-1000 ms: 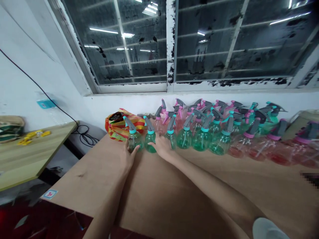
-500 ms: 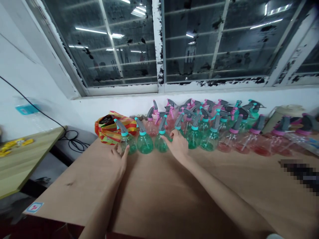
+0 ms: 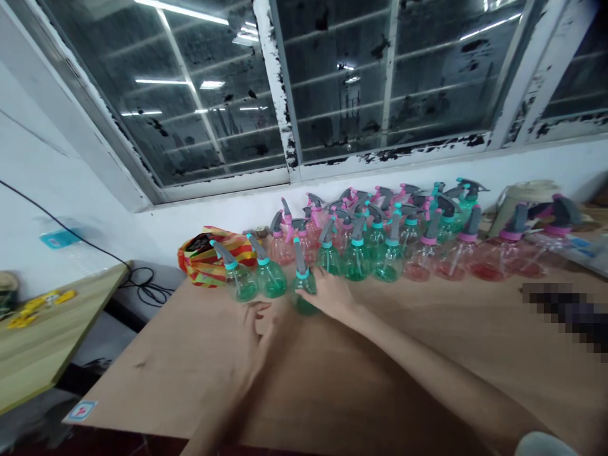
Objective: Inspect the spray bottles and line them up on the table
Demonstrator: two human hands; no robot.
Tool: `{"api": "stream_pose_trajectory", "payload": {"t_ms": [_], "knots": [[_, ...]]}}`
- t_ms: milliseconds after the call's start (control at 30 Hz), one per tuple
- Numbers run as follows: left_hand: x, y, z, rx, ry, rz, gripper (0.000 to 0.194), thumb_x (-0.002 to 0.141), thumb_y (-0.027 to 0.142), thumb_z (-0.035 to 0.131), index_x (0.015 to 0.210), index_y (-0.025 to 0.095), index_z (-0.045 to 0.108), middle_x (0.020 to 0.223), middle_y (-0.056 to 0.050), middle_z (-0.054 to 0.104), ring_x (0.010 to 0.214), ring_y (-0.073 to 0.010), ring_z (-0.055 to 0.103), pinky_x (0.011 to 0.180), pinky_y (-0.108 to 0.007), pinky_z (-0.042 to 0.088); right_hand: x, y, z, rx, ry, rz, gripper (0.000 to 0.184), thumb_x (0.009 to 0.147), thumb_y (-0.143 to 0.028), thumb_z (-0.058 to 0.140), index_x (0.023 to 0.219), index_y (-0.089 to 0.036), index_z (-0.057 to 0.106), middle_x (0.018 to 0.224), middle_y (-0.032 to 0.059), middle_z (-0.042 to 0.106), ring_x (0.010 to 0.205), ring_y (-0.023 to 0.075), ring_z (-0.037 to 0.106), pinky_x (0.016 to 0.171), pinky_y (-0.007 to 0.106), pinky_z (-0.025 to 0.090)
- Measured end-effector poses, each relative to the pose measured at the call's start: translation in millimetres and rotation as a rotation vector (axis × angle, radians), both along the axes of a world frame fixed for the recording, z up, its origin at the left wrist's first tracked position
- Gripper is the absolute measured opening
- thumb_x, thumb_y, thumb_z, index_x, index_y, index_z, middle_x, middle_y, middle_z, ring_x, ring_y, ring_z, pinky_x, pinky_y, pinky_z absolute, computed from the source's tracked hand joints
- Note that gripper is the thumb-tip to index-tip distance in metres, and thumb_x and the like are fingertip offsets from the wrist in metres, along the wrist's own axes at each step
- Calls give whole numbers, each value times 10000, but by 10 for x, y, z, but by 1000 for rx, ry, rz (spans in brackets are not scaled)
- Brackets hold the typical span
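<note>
Near the centre of the frame, the right hand (image 3: 335, 296) pinches a green bottle (image 3: 304, 285), thumb across its front and fingers bent at its right side; whether the base touches the table (image 3: 166, 361) cannot be told. This bottle stands a little lower in the frame than its neighbours, its grey spray head upright. Just left of it, the left hand (image 3: 259, 326) is blurred, fingers loosely bent and slightly apart, just below two green bottles (image 3: 272, 280) whose heads tilt left. Right of the right hand, more green bottles (image 3: 357, 261) run in a row, followed by red bottles (image 3: 450, 265) towards the right of the frame; behind them crowd others with pink and turquoise collars. A striped bag (image 3: 237, 250) sits behind the left pair. At the left edge, yellow pieces (image 3: 40, 307) lie on a side table (image 3: 47, 354), near a coiled cable (image 3: 149, 288). A window (image 3: 228, 82) fills the top.
</note>
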State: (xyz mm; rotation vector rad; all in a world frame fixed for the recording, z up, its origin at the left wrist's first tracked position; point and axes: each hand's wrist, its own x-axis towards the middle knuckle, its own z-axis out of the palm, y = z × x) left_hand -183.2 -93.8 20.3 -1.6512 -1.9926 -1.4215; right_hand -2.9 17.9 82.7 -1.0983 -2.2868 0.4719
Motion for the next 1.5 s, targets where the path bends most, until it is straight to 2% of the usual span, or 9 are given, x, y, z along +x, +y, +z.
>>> {"api": "stream_pose_trajectory", "payload": {"t_ms": [133,200,400,567,767,967,1033,1200,1500], "knots": [[526,142,-23,-250,-61,-317,692,777,488,630,1354,252,330,1354,-103,428,1239,-290,426,981,-458,398,632,-192,-9,-15,-7,209,417,771,-410,630,1130,-209,564,1070,70,677,964,243,644,763,318,499],[802,200,9,-392,-107,-451,816,758,490,661,1411,245,236,1391,-129,397,1266,-315,399,1013,-497,353,973,-263,-12,-58,6,239,385,797,-402,604,1132,-216,567,1034,67,691,913,243,656,735,334,502],[1596,345,75,-459,-103,-813,726,743,482,693,1354,272,361,1295,-96,506,1191,-313,469,1004,-491,358,1861,-415,65,-164,-2,112,394,755,-442,642,1097,-252,599,985,50,701,874,254,653,754,375,489],[2147,526,27,-458,-97,-953,742,690,494,744,1309,240,424,1237,-94,541,1151,-293,494,990,-443,380,2287,-448,83,-33,33,-86,486,684,-509,695,1073,-226,626,1090,96,648,1028,300,584,842,428,466],[2631,627,-11,-461,-153,-1098,783,629,523,777,1292,255,456,1232,-97,543,1148,-305,495,991,-442,380,2409,-481,-126,-185,523,-199,401,792,-403,622,1141,-222,549,1060,77,650,988,244,617,835,375,505],[2517,737,-108,-495,-18,-1151,898,601,570,769,1354,261,390,1341,-123,466,1230,-346,421,1027,-505,318,2363,-441,-166,-162,696,-315,186,821,-349,591,950,-219,622,1005,68,637,990,238,602,887,379,470],[2324,819,-169,-509,64,-1074,768,719,533,692,1370,280,373,1359,-110,458,1249,-328,407,1026,-503,322,2371,-423,-170,-181,683,-330,156,831,-343,572,909,-220,627,881,47,637,883,221,616,826,359,491],[1851,1137,-348,-408,269,-632,529,856,476,534,1321,243,437,1362,-97,466,1259,-303,412,1042,-506,304,2383,-414,-227,-252,677,-324,223,838,-354,545,996,-222,632,708,5,595,647,173,576,669,306,501],[1774,1248,-398,-351,396,-568,347,912,353,437,1177,166,560,1312,-124,507,1245,-282,436,1043,-437,335,2328,-453,-147,-212,657,-419,177,825,-386,574,809,-211,590,645,-29,518,574,129,510,529,243,442]]}}
